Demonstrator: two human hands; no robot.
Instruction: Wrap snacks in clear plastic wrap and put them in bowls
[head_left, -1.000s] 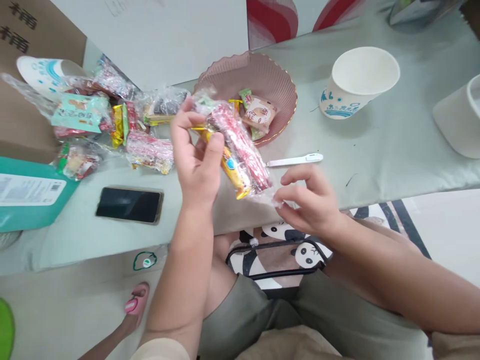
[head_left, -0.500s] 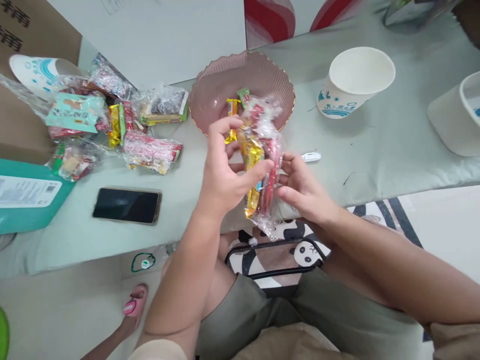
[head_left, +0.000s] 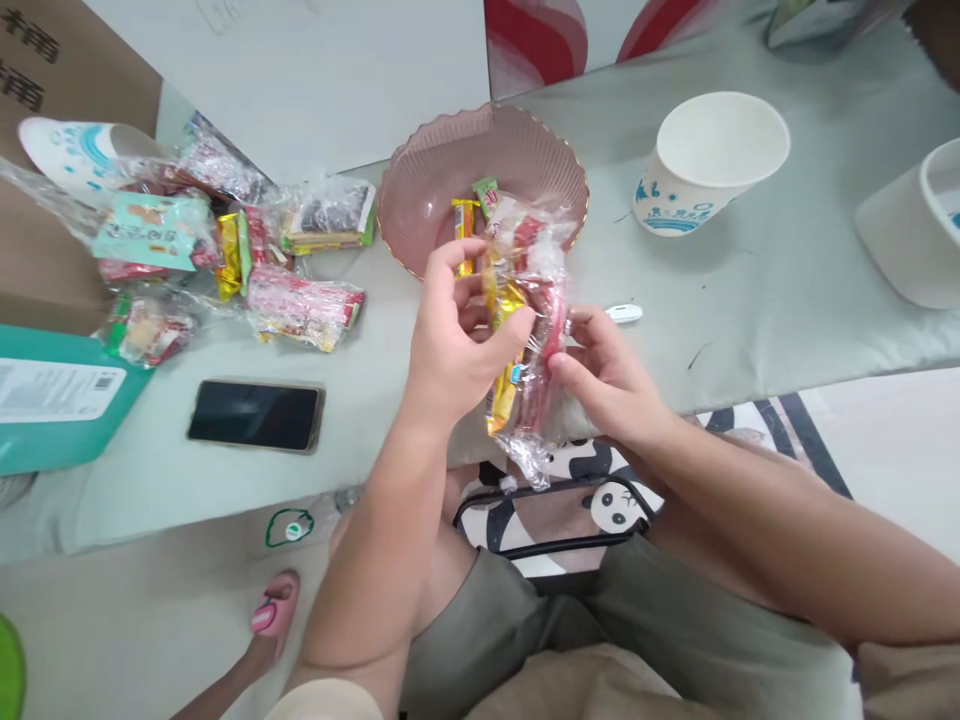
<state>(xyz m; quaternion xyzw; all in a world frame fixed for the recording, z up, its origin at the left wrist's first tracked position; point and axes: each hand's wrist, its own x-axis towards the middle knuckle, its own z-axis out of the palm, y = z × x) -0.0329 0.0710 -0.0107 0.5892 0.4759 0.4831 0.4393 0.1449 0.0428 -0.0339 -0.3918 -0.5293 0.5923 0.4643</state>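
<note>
A bundle of wrapped snacks in clear plastic [head_left: 536, 350], with yellow and red packets inside, is held over the table's front edge. My left hand [head_left: 465, 340] grips its left side, thumb across the front. On the bundle's right side, my right hand [head_left: 604, 375] pinches it between thumb and fingers. Just behind the bundle stands a pink ribbed glass bowl [head_left: 427, 170] with a gold rim. Inside the bowl lie a yellow-wrapped snack [head_left: 465, 215] and a small green packet [head_left: 486, 190], partly hidden by the bundle.
Several plastic-wrapped snack bundles [head_left: 304, 305] lie at the left, near a tipped paper cup [head_left: 79, 150]. A phone [head_left: 255, 414] rests at the front left. Another paper cup [head_left: 675, 195] and a white clip-like object [head_left: 624, 314] are at the right. A panda-print bag [head_left: 559, 520] sits below.
My right thumb has moved onto the bundle's red side. The bundle has turned slightly and now shows more of its red packets. My left hand keeps its grip.
</note>
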